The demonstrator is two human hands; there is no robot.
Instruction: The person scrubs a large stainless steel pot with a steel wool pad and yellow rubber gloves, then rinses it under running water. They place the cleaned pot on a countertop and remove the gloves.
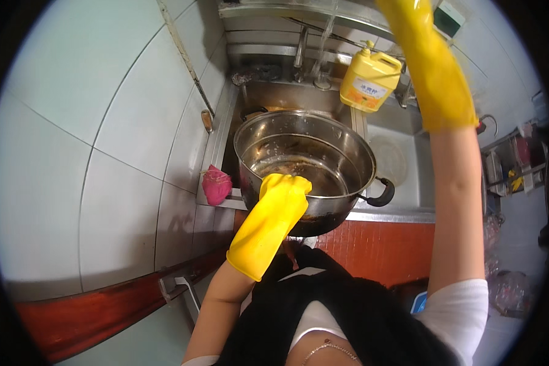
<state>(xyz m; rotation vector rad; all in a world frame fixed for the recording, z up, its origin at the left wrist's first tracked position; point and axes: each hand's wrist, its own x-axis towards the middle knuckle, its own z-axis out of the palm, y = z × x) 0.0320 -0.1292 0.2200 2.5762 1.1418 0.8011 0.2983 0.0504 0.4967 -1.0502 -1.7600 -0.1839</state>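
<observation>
My left hand (285, 190), in a yellow rubber glove, is closed over the near rim of a large stainless steel pot (357, 152). The wide pot rests tilted toward me over the left sink basin, with brown stains and some wet spots inside. A black side handle (381, 192) sticks out at its right. My right hand (412, 21), also gloved in yellow, reaches up to the top edge of the view. Its fingers are cut off there, so what they touch is hidden. Behind the pot, a thin stream of water (329, 33) runs down.
A yellow pump jug (369, 79) stands behind the basins. At the left corner of the sink lies a pink scrubber (216, 185). The right basin (418, 165) holds a pale round shape. A tiled wall (122, 134) closes the left side; a metal rack (515, 161) stands right.
</observation>
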